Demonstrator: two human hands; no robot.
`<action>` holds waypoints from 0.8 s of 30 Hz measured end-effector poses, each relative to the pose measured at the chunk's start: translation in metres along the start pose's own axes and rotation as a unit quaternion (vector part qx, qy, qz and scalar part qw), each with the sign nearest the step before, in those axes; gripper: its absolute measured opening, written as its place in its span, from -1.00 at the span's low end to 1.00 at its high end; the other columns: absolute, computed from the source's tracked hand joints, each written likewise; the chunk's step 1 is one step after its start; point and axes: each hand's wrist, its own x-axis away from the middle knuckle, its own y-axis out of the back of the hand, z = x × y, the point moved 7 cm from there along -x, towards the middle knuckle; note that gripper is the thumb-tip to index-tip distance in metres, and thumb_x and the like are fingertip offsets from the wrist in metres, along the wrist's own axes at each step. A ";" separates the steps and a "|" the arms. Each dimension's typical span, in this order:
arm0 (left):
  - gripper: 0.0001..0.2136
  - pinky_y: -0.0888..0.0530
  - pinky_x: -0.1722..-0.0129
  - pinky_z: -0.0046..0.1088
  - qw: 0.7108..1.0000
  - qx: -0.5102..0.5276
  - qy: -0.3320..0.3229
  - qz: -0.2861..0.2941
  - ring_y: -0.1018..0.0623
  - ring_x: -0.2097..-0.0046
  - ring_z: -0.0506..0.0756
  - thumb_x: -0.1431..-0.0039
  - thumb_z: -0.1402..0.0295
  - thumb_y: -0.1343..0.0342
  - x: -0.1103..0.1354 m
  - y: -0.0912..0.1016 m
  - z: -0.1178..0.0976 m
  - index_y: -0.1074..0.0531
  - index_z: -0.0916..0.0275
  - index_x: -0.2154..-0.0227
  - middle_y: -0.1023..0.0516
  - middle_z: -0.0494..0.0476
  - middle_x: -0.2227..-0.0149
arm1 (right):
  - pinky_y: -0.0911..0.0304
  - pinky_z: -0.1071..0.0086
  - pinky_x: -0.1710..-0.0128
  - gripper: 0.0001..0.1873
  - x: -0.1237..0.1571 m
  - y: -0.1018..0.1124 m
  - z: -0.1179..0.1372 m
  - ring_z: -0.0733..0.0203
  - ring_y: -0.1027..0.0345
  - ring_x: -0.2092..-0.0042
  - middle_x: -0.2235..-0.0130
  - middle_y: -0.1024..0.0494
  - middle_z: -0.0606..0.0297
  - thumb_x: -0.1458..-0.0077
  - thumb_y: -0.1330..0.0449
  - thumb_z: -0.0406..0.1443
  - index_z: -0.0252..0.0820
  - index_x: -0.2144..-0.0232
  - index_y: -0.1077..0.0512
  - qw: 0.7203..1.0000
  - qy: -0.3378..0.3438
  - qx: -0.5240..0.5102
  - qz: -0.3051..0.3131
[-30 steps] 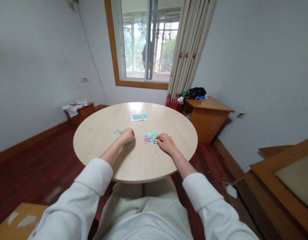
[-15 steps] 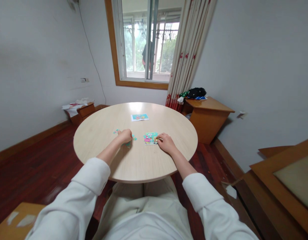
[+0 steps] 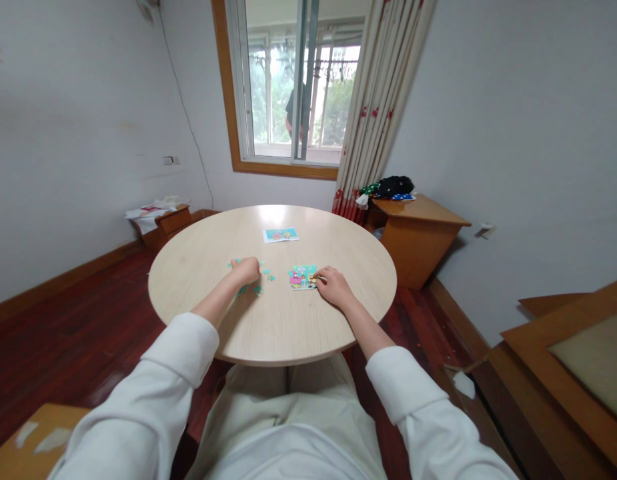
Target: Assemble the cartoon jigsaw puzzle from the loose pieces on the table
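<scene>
Too small to make out: print on puzzle (image 3: 301, 277) and card (image 3: 281, 235). Partly hidden beneath left hand (image 3: 246, 270): loose teal pieces (image 3: 258, 290).

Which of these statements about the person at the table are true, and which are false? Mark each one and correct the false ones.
1. The left hand rests by loose teal puzzle pieces. True.
2. The right hand hangs off the table's edge. False: it lies on the round table, at the edge of the joined puzzle.
3. A picture card lies beyond the puzzle, towards the window. True.
4. The curtain hangs left of the window. False: it hangs to the right.
</scene>
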 end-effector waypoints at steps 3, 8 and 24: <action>-0.83 -0.22 -0.05 -0.16 1.000 0.000 0.003 0.001 -0.53 0.08 0.23 0.05 0.51 -0.07 0.000 0.000 0.003 -0.52 0.23 0.41 -0.62 0.24 0.22 | -0.16 0.30 0.02 -0.79 0.000 -0.001 -0.001 0.17 -0.32 0.09 0.17 -0.51 0.21 -0.08 -0.09 -0.39 -0.14 0.29 -0.52 1.000 0.002 -0.002 -0.002; -0.83 -0.22 -0.05 -0.14 1.000 0.000 0.005 0.002 -0.53 0.08 0.23 0.07 0.53 -0.07 -0.001 0.001 0.003 -0.51 0.24 0.41 -0.62 0.25 0.21 | -0.16 0.31 0.03 -0.79 -0.001 -0.002 -0.003 0.18 -0.32 0.08 0.17 -0.51 0.21 -0.08 -0.09 -0.39 -0.14 0.29 -0.51 1.000 -0.001 0.002 0.002; -0.88 -0.20 -0.05 -0.12 0.999 -0.010 0.039 -0.007 -0.51 0.06 0.27 0.08 0.48 -0.10 -0.016 -0.002 0.037 -0.50 0.22 0.45 -0.60 0.25 0.24 | -0.17 0.31 0.02 -0.79 0.000 -0.001 -0.004 0.18 -0.33 0.09 0.17 -0.51 0.20 -0.08 -0.09 -0.40 -0.16 0.30 -0.51 1.000 0.002 0.001 -0.001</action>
